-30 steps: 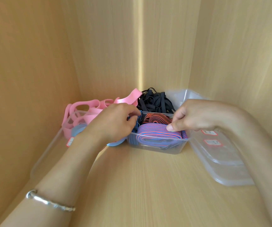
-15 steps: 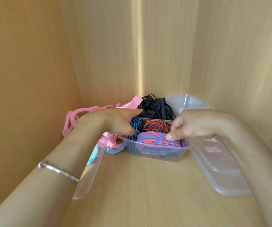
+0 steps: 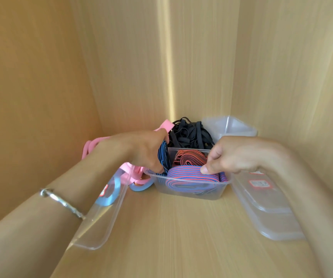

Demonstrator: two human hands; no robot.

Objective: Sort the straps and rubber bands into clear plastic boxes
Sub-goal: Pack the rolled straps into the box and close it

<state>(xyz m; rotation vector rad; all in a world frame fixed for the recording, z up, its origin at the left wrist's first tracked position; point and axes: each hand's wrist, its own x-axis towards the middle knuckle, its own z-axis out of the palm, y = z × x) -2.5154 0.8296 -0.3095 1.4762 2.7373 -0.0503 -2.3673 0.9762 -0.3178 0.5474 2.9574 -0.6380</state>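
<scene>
both hands work at the middle clear box (image 3: 189, 190). left hand (image 3: 141, 151) has come over from the pink bands (image 3: 90, 146), gripping a blue strap (image 3: 164, 155) at the box's left end, so by my reading it is nearly sorted. right hand (image 3: 235, 155) still pinches the red-blue strap (image 3: 189, 174) inside.

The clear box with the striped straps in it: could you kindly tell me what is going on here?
A person is packing straps into the clear box on a wooden shelf. The left hand holds a blue strap at the box's left end, while the right hand pinches the blue-and-red strap at its front. A red-and-black strap lies behind that. Black bands are piled behind the box, pink bands lie to its left, lids to its right.
</scene>
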